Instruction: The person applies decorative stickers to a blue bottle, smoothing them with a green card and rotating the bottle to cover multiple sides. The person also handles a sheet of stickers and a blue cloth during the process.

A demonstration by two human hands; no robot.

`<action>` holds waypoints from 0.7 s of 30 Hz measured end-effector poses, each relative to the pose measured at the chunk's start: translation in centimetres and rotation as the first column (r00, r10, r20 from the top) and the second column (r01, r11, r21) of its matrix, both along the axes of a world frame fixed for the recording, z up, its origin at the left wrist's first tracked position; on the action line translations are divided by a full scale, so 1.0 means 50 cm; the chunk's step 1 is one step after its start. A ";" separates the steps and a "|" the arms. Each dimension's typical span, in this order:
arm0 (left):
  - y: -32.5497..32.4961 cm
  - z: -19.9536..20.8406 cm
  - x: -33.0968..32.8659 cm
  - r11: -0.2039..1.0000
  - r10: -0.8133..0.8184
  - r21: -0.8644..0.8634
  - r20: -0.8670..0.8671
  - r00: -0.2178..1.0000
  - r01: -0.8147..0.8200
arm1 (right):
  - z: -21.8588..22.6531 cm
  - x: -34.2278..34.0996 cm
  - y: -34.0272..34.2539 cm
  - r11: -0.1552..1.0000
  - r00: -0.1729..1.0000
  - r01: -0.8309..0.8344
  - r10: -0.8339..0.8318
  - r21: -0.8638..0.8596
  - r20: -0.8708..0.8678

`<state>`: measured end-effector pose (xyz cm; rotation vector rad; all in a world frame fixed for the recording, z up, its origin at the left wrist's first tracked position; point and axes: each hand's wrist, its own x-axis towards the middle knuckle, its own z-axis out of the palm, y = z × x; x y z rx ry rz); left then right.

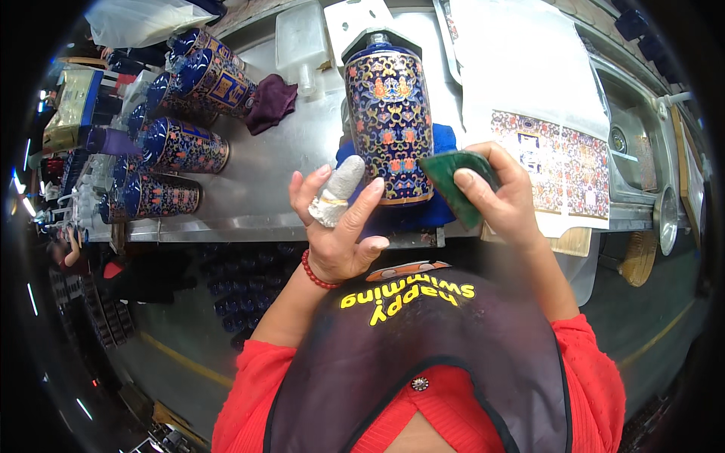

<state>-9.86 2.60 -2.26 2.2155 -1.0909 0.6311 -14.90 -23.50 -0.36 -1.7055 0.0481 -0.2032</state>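
Note:
A dark blue bottle with a dense floral pattern lies on the metal bench, its neck pointing away from me. My left hand is at its lower left, fingers spread, with a grey cover tied over one finger. The index fingertip is at the bottle's edge; whether it touches is unclear. In my right hand is a flat green scraper, gripped between thumb and fingers. Its tip is close to the bottle's lower right side. Beneath the bottle is a blue cloth.
Several similar patterned bottles occupy the left side, near a crumpled purple cloth. Patterned sheets lie on white paper to the right. A sink is farther right. A clear plastic container sits behind.

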 end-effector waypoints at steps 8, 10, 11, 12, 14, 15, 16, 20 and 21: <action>-0.014 -0.003 -0.015 0.993 0.009 0.116 0.113 0.994 -0.022 | -0.003 -0.051 0.014 0.999 0.999 -0.035 0.035 0.006 -0.013; -0.019 -0.002 -0.018 0.991 0.010 0.129 0.116 0.993 -0.025 | -0.006 -0.052 0.016 0.999 0.999 -0.034 0.034 0.032 0.001; -0.021 -0.002 -0.019 0.991 0.009 0.132 0.113 0.994 -0.024 | -0.007 -0.052 0.017 0.999 0.999 -0.032 0.033 0.043 -0.005; -0.021 -0.001 -0.019 0.991 0.006 0.131 0.114 0.994 -0.021 | -0.008 -0.052 0.018 0.999 1.000 -0.030 0.030 0.032 0.008; -0.022 0.003 -0.016 0.995 0.001 0.103 0.086 0.996 -0.010 | -0.007 -0.052 0.019 1.000 1.000 -0.022 0.022 0.011 0.017; -0.023 0.005 -0.013 0.996 -0.004 0.086 0.071 0.997 -0.002 | -0.005 -0.051 0.019 0.999 0.999 -0.033 0.033 0.001 0.024; -0.020 0.009 -0.010 0.999 -0.009 0.039 0.005 1.000 0.009 | -0.002 -0.051 0.019 0.999 0.999 -0.039 0.039 -0.002 0.027; -0.029 0.012 0.009 0.999 -0.017 -0.046 -0.093 0.996 0.012 | 0.018 -0.050 0.021 0.996 0.997 -0.082 0.082 -0.016 -0.003; -0.032 0.012 0.013 0.998 -0.033 -0.057 -0.107 0.994 0.026 | 0.023 -0.051 0.022 0.996 0.996 -0.088 0.087 -0.035 -0.018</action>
